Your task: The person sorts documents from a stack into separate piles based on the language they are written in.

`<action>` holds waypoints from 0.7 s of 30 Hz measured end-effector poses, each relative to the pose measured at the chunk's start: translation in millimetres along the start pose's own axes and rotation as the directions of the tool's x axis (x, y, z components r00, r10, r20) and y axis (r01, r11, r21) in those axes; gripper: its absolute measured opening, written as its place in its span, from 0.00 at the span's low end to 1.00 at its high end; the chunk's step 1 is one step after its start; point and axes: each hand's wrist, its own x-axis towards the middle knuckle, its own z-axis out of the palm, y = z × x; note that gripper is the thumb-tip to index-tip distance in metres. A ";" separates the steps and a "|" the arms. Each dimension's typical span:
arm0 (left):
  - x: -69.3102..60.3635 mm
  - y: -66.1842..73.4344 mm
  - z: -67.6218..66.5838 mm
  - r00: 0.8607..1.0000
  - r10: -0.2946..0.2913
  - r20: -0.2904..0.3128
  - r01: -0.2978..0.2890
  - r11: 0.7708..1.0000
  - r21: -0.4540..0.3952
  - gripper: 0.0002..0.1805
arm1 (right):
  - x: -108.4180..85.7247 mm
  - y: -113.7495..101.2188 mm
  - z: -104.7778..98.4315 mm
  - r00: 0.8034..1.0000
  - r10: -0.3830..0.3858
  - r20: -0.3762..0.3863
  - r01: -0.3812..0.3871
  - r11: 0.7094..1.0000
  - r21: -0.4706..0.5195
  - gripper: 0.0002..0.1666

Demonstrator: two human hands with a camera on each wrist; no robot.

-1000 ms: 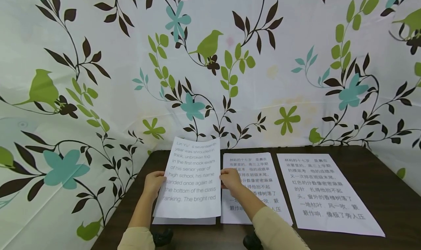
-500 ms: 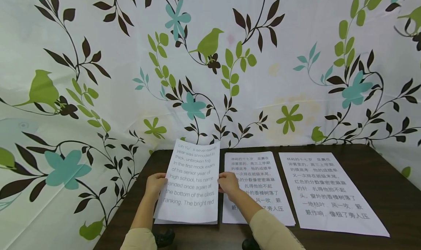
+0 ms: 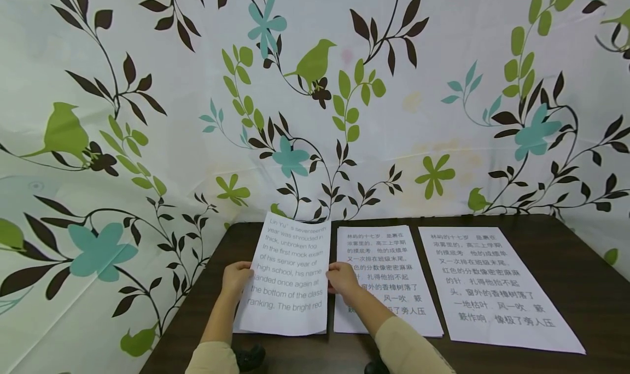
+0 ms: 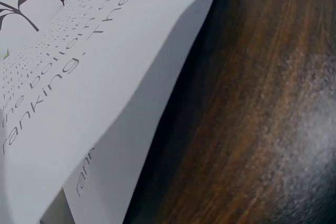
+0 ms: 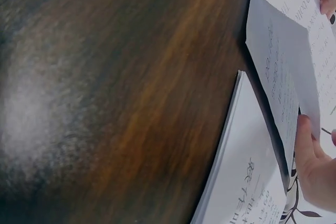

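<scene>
Between both hands a white sheet (image 3: 287, 286) printed with large English text is held, its top tilted up and its surface slightly bowed. My left hand (image 3: 237, 280) pinches its left edge. On the opposite edge my right hand (image 3: 343, 278) pinches the paper. Directly underneath, in the left wrist view, another printed sheet (image 4: 107, 182) shows with a gap below the held one. The right wrist view also shows this lower sheet (image 5: 270, 59) near the dark table. The right fingers are partly hidden behind the paper there.
Right of the held sheet lies a stack of Chinese-text sheets (image 3: 384, 264), partly under my right forearm. Another Chinese-text sheet (image 3: 497, 286) lies farther right. All rest on a dark wooden table (image 3: 556, 264), before a patterned cloth (image 3: 374, 117).
Both hands have brought the English sheet lower and slightly toward me. Its bottom edge now covers nearly all of the sheet beneath in the head view. The head view has shifted slightly.
</scene>
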 end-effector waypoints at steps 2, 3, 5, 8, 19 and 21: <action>0.6 -1.8 0.5 1.000 -0.007 -0.001 0.007 1.000 0.006 0.13 | 0.4 2.4 -0.5 0.999 0.006 0.038 -0.006 1.000 0.005 0.19; 0.8 -3.1 0.8 1.000 -0.007 -0.001 0.007 1.000 0.009 0.13 | 0.5 3.5 -0.7 0.999 0.010 0.053 -0.010 1.000 0.009 0.20; 1.1 -5.1 1.1 1.000 -0.009 -0.003 0.009 1.000 0.017 0.13 | 1.3 5.6 -0.7 0.997 0.018 0.076 -0.019 1.000 0.011 0.20; 1.2 -7.8 1.3 1.000 -0.002 -0.010 0.002 1.000 0.026 0.13 | 1.8 7.1 -0.1 0.995 0.027 0.098 -0.028 1.000 0.009 0.22; 3.4 -16.6 3.5 0.998 0.014 -0.058 -0.009 0.997 0.079 0.14 | -1.2 5.2 1.2 0.984 0.068 0.164 -0.066 0.998 -0.017 0.26; 3.8 -17.7 4.3 0.998 0.011 -0.068 -0.005 0.996 0.088 0.14 | -2.2 4.7 1.7 0.984 0.077 0.163 -0.076 0.997 -0.017 0.27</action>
